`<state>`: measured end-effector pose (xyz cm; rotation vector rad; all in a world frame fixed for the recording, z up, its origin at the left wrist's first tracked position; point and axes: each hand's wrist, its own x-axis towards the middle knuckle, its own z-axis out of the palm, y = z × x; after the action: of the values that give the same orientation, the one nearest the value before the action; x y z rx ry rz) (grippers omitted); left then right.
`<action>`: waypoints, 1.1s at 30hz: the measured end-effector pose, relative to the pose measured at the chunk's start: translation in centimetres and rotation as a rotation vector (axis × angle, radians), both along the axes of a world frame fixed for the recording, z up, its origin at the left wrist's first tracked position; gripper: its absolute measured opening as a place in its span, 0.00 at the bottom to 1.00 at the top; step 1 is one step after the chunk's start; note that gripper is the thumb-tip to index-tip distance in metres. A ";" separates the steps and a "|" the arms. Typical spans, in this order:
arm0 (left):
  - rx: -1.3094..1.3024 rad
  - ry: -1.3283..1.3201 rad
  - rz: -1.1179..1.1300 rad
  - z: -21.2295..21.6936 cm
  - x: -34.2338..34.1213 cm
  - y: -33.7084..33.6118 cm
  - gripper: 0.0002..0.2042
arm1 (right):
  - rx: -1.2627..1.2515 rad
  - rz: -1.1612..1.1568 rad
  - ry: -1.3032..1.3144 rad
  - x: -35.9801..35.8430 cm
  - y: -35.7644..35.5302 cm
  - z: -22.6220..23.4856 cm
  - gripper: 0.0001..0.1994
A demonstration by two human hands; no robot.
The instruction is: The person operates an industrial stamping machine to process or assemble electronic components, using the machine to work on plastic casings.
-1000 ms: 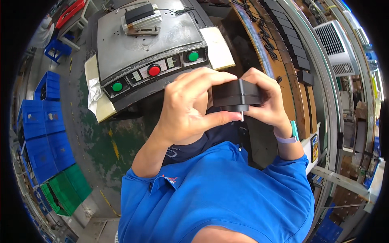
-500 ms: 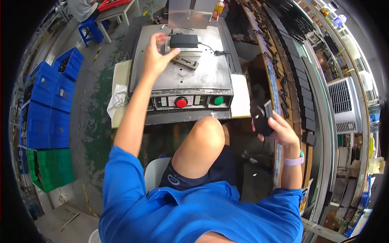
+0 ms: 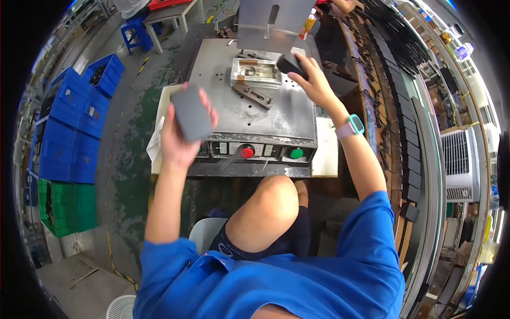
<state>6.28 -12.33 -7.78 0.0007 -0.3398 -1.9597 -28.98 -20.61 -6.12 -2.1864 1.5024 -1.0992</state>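
Observation:
My left hand holds a flat dark grey rectangular block, lifted above the left front corner of a grey metal press table. My right hand grips a second dark block just to the right of the metal fixture at the back of the table. A small metal clamp piece lies in front of the fixture. The press head hangs above it. A teal watch is on my right wrist.
A red button and a green button sit on the machine's front panel. Blue crates and a green crate stand on the floor at left. Rows of dark parts line a rack on the right. My bare knee is below the machine.
My left hand has lifted a dark block off the fixture and brought it back to the left front. My right hand has carried its block from beside my knee up to the fixture.

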 end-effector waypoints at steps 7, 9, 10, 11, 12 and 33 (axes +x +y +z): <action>0.346 -0.166 0.100 -6.1 4.3 13.3 0.21 | -0.173 0.169 0.721 7.4 -2.8 0.7 0.30; 0.265 -0.485 0.162 -6.1 3.4 12.8 0.21 | -0.215 0.181 0.772 6.8 -3.1 0.4 0.33; 0.172 -0.805 0.236 -5.8 3.2 12.2 0.22 | -0.241 0.189 0.794 7.4 -2.9 0.9 0.35; 0.070 -1.122 0.308 -5.7 3.2 11.5 0.23 | -0.243 0.183 0.792 7.4 -2.0 1.4 0.35; 0.062 -1.124 0.305 -5.9 3.3 10.8 0.23 | -0.120 0.112 0.868 6.6 -0.3 2.0 0.39; -0.981 -1.239 0.408 6.4 -5.2 12.3 0.25 | -0.094 -0.105 -0.002 -1.0 26.1 12.1 0.23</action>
<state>1.07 -0.05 -1.40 0.6061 -1.8866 -1.0006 -30.01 5.52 5.94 -2.1886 1.6125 -1.2283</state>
